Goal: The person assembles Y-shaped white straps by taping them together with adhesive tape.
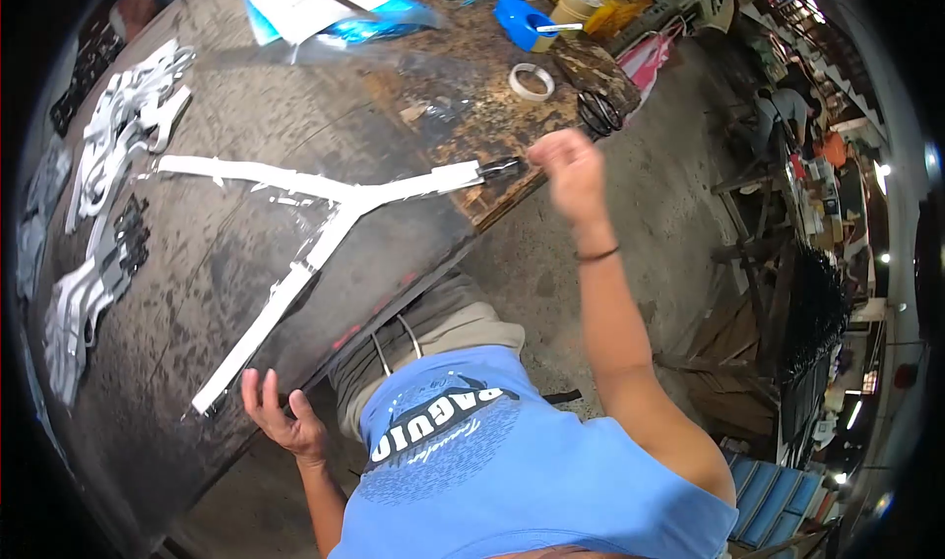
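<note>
A white Y-shaped piece of strapping [359, 200] lies flat on the table, with its three arms spread out. A short black end piece [502, 168] sticks out of its right arm near the table edge. Beside that black piece is my right hand [571, 170], slightly blurred, with its fingers curled together; what they hold, if anything, is hidden. My left hand [283, 416] is at the near table edge, next to the lower end of the white strapping. Its fingers are apart and nothing is in them.
White straps [128, 116] and grey-white straps with black ends [84, 298] lie at the left. Toward the back are blue plastic with papers [315, 8], a blue tape dispenser [522, 23], a tape roll [532, 82] and black scissors [598, 114]. A person [787, 106] bends over farther off.
</note>
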{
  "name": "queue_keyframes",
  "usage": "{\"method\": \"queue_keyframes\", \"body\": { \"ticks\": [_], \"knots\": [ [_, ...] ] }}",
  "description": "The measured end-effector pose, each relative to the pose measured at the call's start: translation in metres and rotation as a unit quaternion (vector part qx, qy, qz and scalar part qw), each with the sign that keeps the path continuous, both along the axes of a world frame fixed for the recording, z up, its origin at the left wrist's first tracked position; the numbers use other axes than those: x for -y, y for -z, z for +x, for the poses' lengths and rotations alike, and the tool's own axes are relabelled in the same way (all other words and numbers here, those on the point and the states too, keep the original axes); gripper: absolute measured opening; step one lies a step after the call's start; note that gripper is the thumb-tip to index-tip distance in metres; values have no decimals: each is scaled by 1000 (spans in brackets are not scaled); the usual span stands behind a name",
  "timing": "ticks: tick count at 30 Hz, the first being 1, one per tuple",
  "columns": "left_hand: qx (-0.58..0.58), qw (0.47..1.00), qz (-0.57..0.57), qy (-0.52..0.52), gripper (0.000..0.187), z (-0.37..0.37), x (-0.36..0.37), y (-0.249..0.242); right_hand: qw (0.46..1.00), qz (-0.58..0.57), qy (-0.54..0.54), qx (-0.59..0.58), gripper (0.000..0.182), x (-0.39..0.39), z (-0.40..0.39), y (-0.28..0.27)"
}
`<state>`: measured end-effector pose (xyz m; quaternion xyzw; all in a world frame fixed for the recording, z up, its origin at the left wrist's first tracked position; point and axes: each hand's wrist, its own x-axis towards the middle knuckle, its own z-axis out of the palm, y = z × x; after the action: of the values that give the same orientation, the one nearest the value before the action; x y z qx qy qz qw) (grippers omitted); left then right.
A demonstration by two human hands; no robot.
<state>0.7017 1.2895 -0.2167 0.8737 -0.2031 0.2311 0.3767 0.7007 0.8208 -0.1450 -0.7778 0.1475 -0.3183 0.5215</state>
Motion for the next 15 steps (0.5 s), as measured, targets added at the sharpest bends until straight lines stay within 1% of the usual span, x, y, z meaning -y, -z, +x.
{"method": "queue_keyframes", "body": {
  "ticks": [1,2,3,4,6,7,8,9,10,11,12,14,15],
  "knots": [
    [-30,999,-16,25,36,-3,11,-3,996,69,51,22,14,41,-5,-3],
    [-62,996,-33,49,33,-3,22,-6,991,72,114,-1,12,74,-9,-3],
    [-55,996,-36,64,27,1,36,-15,989,20,142,-47,12,101,-15,-2],
    [-52,996,-28,63,27,3,45,-20,987,35,149,-48,14,111,-17,-5],
    [-116,987,-44,100,24,9,61,-30,984,83,135,-76,14,114,-15,-2],
    [-110,988,-35,105,21,12,73,-37,984,92,133,-76,14,114,-12,7],
    [-108,988,-26,104,21,16,81,-41,983,109,109,-98,14,110,-7,18],
    [-111,985,-27,129,20,20,90,-46,981,124,85,-120,15,108,-2,26],
    [-114,981,-30,156,20,25,101,-50,981,130,84,-118,15,106,2,31],
    [-107,980,-14,167,15,32,114,-59,982,123,91,-113,15,104,5,35],
    [-106,980,-6,165,15,40,126,-65,983,116,96,-108,16,104,8,39],
    [-93,972,36,210,9,60,153,-75,982,115,107,-106,17,110,6,45],
    [-92,969,25,228,8,72,172,-79,985,68,114,-108,18,117,3,50]
  ]
}}
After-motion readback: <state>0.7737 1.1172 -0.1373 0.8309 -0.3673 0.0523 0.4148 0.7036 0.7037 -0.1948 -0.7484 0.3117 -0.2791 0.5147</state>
